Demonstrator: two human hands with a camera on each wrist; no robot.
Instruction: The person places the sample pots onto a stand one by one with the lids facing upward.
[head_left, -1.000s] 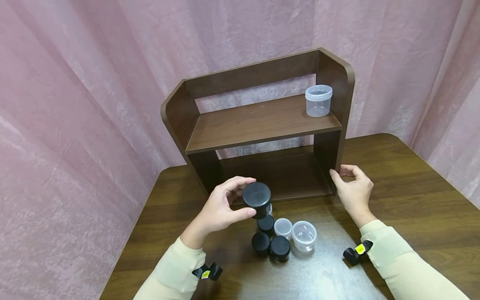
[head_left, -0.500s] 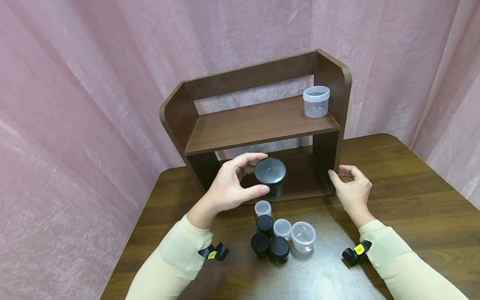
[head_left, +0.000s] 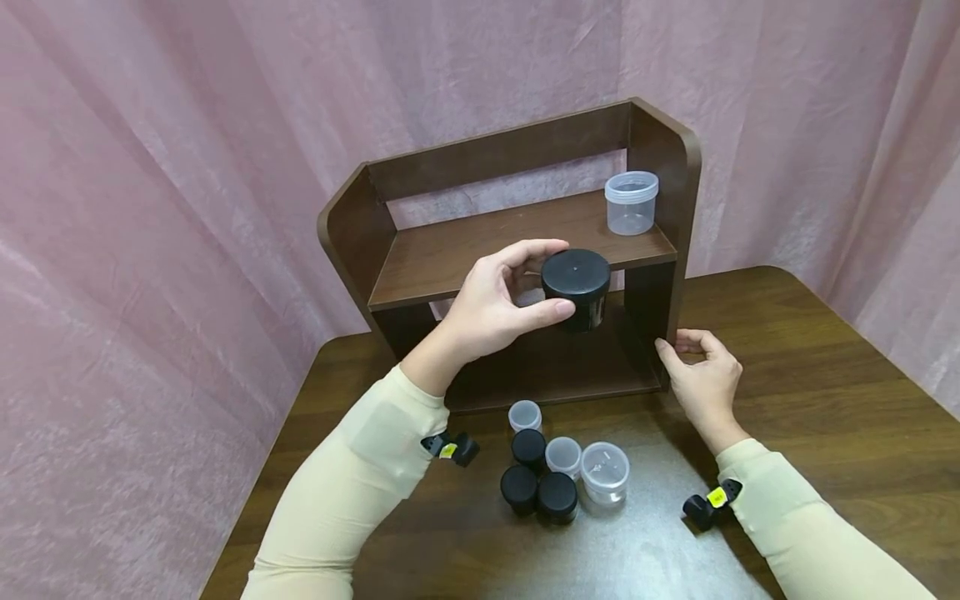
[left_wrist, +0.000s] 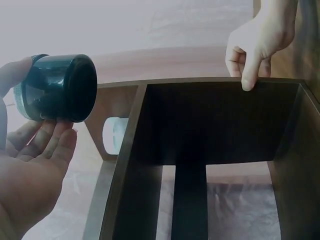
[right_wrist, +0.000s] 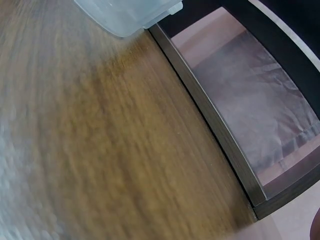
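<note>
My left hand [head_left: 502, 300] grips a black jar with a ribbed screw lid [head_left: 576, 275], thumb in front and fingers behind. It is held in the air in front of the upper board of a brown two-tier shelf [head_left: 480, 283]. The left wrist view shows the same jar [left_wrist: 60, 87] from below, dark and glossy. My right hand [head_left: 702, 383] pinches the front edge of the shelf's right side panel, thumb on the near face. On the upper tier, at its right end, stands a clear jar with a translucent lid [head_left: 631, 204].
Several small jars stand grouped on the wooden table [head_left: 817, 400] before the shelf: black-lidded ones [head_left: 558, 496] and translucent ones [head_left: 563, 457], with a larger clear jar [head_left: 605, 473] at the right. A pink curtain [head_left: 187, 167] hangs behind.
My left hand has lifted the black jar up, forward and to the right, from above the grouped jars to the upper board's height. The right hand stays on the side panel.
</note>
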